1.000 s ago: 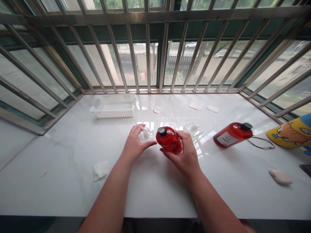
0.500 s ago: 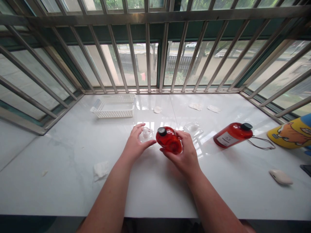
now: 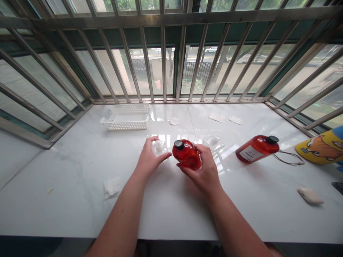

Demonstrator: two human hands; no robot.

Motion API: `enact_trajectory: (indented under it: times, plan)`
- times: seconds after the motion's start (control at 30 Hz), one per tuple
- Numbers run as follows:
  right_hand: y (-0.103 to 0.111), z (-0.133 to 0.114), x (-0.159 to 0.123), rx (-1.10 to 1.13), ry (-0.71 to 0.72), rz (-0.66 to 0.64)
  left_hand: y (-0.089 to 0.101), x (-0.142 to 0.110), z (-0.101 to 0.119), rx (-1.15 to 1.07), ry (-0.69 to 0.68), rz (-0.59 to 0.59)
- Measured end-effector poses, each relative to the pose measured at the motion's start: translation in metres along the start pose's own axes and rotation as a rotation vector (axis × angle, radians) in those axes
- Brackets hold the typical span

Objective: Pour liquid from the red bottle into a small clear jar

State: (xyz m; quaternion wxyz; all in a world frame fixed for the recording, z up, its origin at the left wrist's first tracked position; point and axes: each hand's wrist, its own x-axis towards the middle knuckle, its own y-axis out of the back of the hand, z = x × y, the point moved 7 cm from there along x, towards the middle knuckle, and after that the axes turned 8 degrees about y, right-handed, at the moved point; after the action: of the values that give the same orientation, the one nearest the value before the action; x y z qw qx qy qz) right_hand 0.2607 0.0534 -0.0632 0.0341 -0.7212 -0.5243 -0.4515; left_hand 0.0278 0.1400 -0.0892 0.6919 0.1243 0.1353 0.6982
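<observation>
My right hand is wrapped round a red translucent bottle with a black cap, tilted so the cap points away and left. My left hand pinches a small clear plastic piece between thumb and fingers, just left of the bottle's cap and slightly off the white marble counter. The two hands are close together near the counter's middle.
A second red bottle with a white label lies on its side at the right, a wire loop beside it. A white slotted basket sits at the back left. Crumpled tissues, a clear wrapper and a white oval object are scattered about. Metal window bars enclose the counter.
My left hand has lifted and turned the clear plastic piece a little off the counter. The right hand and red bottle have stayed put.
</observation>
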Motion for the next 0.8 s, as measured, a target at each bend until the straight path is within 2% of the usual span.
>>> enact_trajectory:
  times: [0.07, 0.27, 0.43, 0.63, 0.8]
  plan:
    - [-0.0003, -0.0001, 0.0000, -0.002, 0.002, -0.002, 0.0012, 0.0014, -0.0031, 0.005, 0.015, 0.015]
    - [0.0008, -0.0001, 0.0003, 0.002, 0.003, 0.000, 0.0000, 0.0028, 0.0045, 0.097, -0.063, -0.038]
    - [0.0014, -0.0006, 0.0002, 0.006, -0.007, -0.005, 0.0053, 0.0037, -0.0040, 0.045, 0.033, 0.047]
    - [0.0012, -0.0020, 0.0008, 0.010, -0.005, -0.002, 0.0038, 0.0059, 0.0015, 0.116, -0.054, 0.008]
    - [0.0007, -0.0010, 0.0009, 0.004, -0.010, -0.002, 0.0080, 0.0044, -0.0040, 0.058, 0.015, 0.085]
